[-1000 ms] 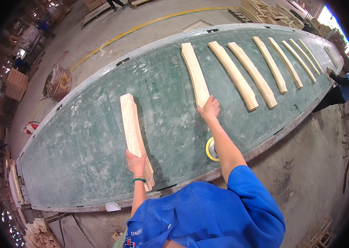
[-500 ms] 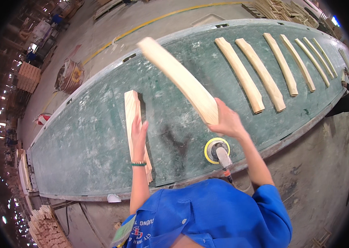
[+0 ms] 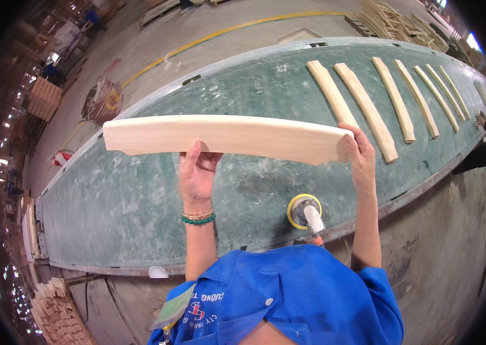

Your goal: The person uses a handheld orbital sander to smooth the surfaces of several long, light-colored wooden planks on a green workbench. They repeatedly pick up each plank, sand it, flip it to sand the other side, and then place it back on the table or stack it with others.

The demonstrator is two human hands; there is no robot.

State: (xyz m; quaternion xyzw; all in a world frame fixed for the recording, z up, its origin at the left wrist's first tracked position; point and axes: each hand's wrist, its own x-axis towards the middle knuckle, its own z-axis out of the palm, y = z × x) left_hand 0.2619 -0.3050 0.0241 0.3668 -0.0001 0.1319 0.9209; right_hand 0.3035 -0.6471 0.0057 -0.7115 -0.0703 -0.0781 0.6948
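A pale curved wooden slat (image 3: 226, 137) is held up above the table, lying crosswise, its broad face turned toward me. My right hand (image 3: 361, 154) grips its right end, with fingers over the top edge and thumb on the face. Under its middle, my left hand (image 3: 197, 172) holds the lower edge, thumb in front and fingers partly hidden behind. Below the slat, a sander (image 3: 305, 211) with a yellow-rimmed round pad rests near the table's close edge, nearest my right forearm. The slat and my left arm cover part of the tabletop.
The long green table (image 3: 111, 213) is dusty and scuffed. Several wooden slats (image 3: 366, 112) lie spaced along its right half. At the far right end is another person's hand (image 3: 480, 119). A bundled sack (image 3: 102, 100) stands on the floor beyond; stacked wood (image 3: 62, 310) sits at lower left.
The slat in my right hand has swung from a slant to level and come nearer. My left hand has left the slat lying on the table and taken the raised one by its middle.
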